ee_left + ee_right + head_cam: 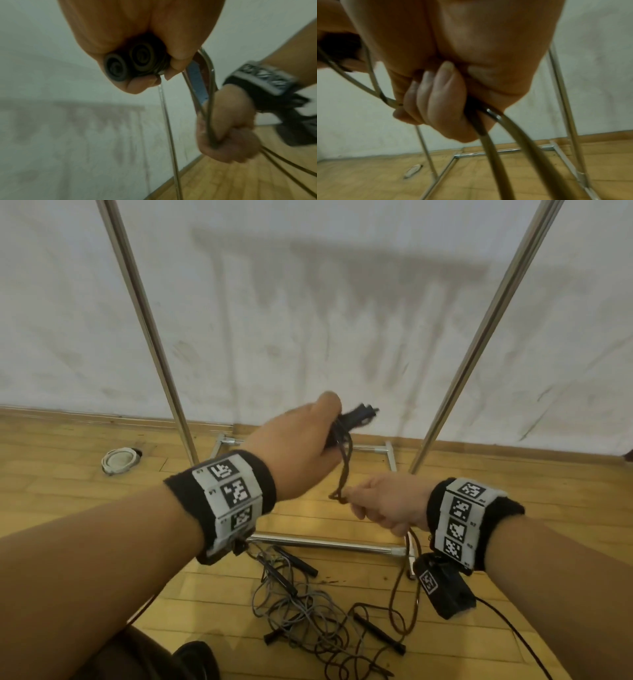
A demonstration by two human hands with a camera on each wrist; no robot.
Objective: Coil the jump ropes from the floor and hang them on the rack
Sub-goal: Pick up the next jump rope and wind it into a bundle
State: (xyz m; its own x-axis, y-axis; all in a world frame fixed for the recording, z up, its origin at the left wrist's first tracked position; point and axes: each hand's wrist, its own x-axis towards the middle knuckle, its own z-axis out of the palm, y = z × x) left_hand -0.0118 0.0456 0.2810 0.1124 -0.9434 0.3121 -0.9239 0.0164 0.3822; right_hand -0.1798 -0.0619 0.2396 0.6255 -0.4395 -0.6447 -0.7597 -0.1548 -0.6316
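Soft even indoor light, faint wall (308, 302) shadows, wrist views motion-blurred, edges warped

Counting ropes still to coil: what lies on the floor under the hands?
A tangle of grey and dark ropes with black handles. The forearms cover part of it, so no count.

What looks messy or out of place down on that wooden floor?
A tangle of grey and dark jump ropes with black handles sprawls uncoiled on the wooden floor before the metal rack. A white coiled ring lies alone near the wall. Both hands, left and right, hold a brown rope.
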